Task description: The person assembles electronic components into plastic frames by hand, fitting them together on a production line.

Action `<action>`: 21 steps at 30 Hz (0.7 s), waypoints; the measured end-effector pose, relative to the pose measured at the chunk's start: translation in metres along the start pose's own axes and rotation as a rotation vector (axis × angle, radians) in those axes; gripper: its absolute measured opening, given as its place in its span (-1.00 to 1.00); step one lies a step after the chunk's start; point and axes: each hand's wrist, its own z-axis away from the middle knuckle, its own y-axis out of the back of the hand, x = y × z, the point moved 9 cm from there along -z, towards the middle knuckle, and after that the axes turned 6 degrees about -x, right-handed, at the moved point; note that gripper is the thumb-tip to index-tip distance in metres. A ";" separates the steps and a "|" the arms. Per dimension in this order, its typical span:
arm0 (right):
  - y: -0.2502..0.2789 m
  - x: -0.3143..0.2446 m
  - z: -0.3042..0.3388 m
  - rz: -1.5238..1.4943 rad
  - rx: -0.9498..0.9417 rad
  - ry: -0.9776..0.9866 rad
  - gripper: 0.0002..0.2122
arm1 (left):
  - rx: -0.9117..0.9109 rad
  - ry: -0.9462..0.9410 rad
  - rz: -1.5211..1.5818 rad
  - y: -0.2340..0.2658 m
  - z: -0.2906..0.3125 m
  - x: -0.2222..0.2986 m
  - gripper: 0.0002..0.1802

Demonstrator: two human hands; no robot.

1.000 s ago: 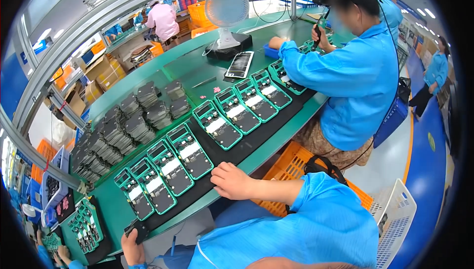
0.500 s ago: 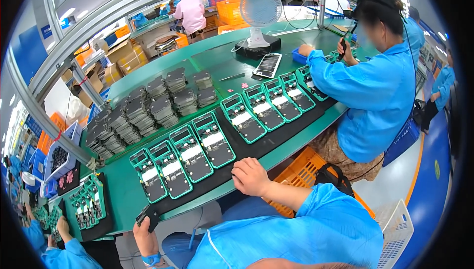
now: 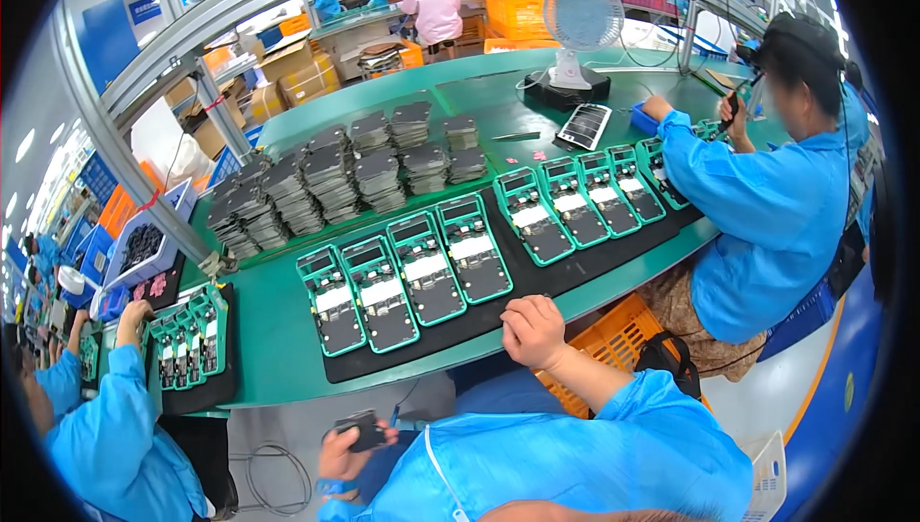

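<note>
My left hand (image 3: 345, 455), low in front of the bench, grips a small black block-shaped object (image 3: 364, 429) whose exact kind I cannot make out. At the bench's front edge rests my right hand (image 3: 534, 330), its fingers curled in with nothing visible in them. Beyond that hand, a row of open green device housings (image 3: 474, 249) lies on a black mat (image 3: 412, 354). Each holds a black plate, and a white strip crosses its middle. A second group of green housings (image 3: 532, 215) lies farther right on the mat.
Stacks of dark flat plates (image 3: 331, 182) stand behind the housings. A white fan (image 3: 582, 19) is at the back. Co-workers in blue sit at right (image 3: 776, 206) and left (image 3: 115, 436). A metal post (image 3: 125, 158) rises at left; an orange crate (image 3: 613, 335) sits below the bench.
The view has swung left, so the bench things sit farther right. My left hand has turned the black object flatter. The co-worker at left now reaches to the housings there.
</note>
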 end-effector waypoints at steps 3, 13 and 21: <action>-0.005 -0.003 -0.001 -0.005 0.000 0.007 -0.87 | 0.138 0.112 0.382 0.077 -0.022 -0.088 -0.49; -0.002 -0.007 -0.006 -0.015 0.003 -0.002 -0.87 | 0.488 0.345 0.426 0.173 -0.023 -0.177 -0.61; -0.008 -0.007 -0.003 -0.018 -0.015 -0.007 -0.88 | 0.528 0.318 0.266 0.186 -0.022 -0.171 -0.62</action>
